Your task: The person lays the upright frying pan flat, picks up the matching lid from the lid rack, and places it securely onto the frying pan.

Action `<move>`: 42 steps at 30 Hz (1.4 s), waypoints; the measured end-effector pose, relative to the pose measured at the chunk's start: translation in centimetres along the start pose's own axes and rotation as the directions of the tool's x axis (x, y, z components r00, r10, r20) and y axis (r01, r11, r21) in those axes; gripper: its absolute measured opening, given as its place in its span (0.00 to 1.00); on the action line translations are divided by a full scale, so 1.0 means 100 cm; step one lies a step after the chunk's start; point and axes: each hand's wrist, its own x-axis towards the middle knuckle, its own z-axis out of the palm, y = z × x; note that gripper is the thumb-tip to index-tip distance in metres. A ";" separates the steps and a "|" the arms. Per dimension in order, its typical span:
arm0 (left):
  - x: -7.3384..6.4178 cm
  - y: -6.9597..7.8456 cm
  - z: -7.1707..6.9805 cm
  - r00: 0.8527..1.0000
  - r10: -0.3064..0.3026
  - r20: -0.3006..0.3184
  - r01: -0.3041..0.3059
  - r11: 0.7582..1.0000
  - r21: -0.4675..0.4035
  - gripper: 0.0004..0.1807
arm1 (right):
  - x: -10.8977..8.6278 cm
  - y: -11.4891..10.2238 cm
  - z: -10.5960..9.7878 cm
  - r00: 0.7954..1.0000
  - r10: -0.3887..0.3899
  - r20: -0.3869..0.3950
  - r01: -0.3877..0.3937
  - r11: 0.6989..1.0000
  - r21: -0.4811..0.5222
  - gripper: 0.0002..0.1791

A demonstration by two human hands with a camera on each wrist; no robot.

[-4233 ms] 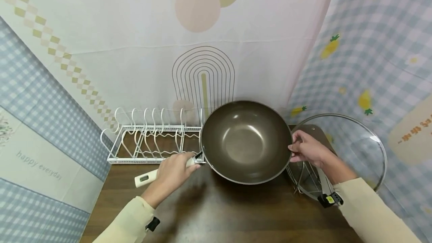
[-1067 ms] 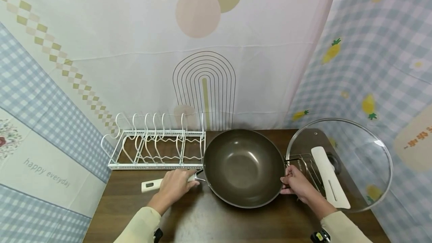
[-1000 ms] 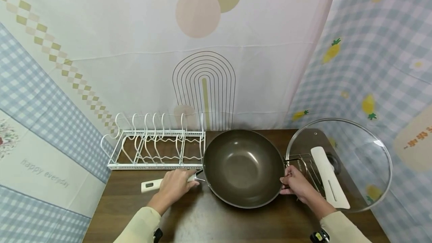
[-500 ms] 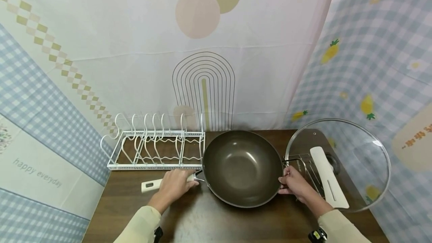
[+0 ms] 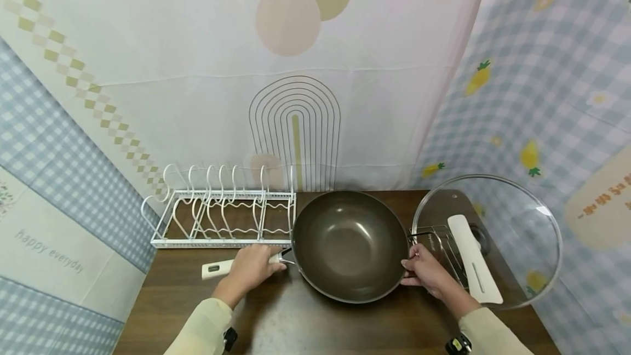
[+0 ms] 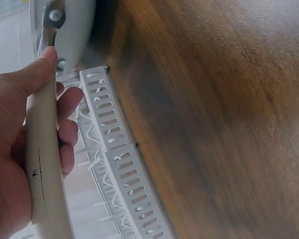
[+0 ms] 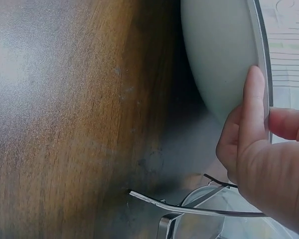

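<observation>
A wok (image 5: pixel 347 245) with a dark brown inside and a pale outer wall (image 7: pixel 219 50) sits on the wooden table, its long cream handle (image 5: pixel 213 269) pointing left. My left hand (image 5: pixel 252 267) grips that handle close to the metal joint; in the left wrist view the fingers wrap around it from below and the thumb lies along it. At the wok's right edge my right hand (image 5: pixel 428 272) pinches the rim, thumb on the inner side and fingers against the outer wall, as the right wrist view shows.
Left of the wok stands a white wire rack (image 5: pixel 222 218) with upright loops. On the right a glass lid (image 5: pixel 522 234) with a cream handle (image 5: pixel 474 262) leans in a metal wire stand (image 5: pixel 446 251). Patterned cloth (image 5: pixel 374 97) covers the walls behind the wooden table (image 5: pixel 315 327).
Since the oldest frame, both hands have lowered the wok toward the table, and the lid's cream handle has come into fuller view. Over the last second hands and wok hold nearly still.
</observation>
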 end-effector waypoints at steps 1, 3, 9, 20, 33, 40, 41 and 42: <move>-0.001 0.000 0.000 1.000 -0.006 0.001 0.006 1.000 -0.002 0.24 | 0.000 0.000 0.001 1.000 0.001 0.002 -0.001 1.000 0.000 0.13; -0.001 -0.001 -0.001 1.000 -0.013 0.001 0.013 1.000 -0.001 0.24 | 0.001 0.000 0.001 1.000 0.003 0.004 -0.003 1.000 0.004 0.13; -0.001 0.001 -0.001 1.000 -0.020 -0.005 0.020 1.000 -0.017 0.23 | 0.001 -0.001 0.003 1.000 0.007 -0.012 -0.007 1.000 0.012 0.12; 0.000 0.002 -0.002 0.999 -0.046 0.023 0.047 0.999 -0.015 0.23 | 0.000 0.001 0.003 0.999 0.019 -0.041 -0.019 1.000 0.001 0.11; 0.007 0.010 -0.007 1.000 -0.012 -0.004 0.012 1.000 -0.003 0.21 | -0.006 0.001 -0.001 0.991 -0.048 -0.125 0.019 0.975 -0.221 0.18; 0.008 0.020 -0.017 0.993 0.035 -0.109 -0.036 0.999 -0.006 0.25 | -0.015 -0.009 -0.001 0.980 -0.109 -0.166 0.054 0.950 -0.308 0.20; 0.008 0.022 -0.019 0.992 0.042 -0.118 -0.043 0.999 -0.010 0.25 | -0.017 -0.011 -0.002 0.979 -0.119 -0.165 0.061 0.946 -0.320 0.20; 0.008 0.024 -0.021 0.991 0.047 -0.125 -0.050 0.999 -0.014 0.24 | -0.019 -0.013 -0.002 0.979 -0.131 -0.159 0.072 0.941 -0.329 0.20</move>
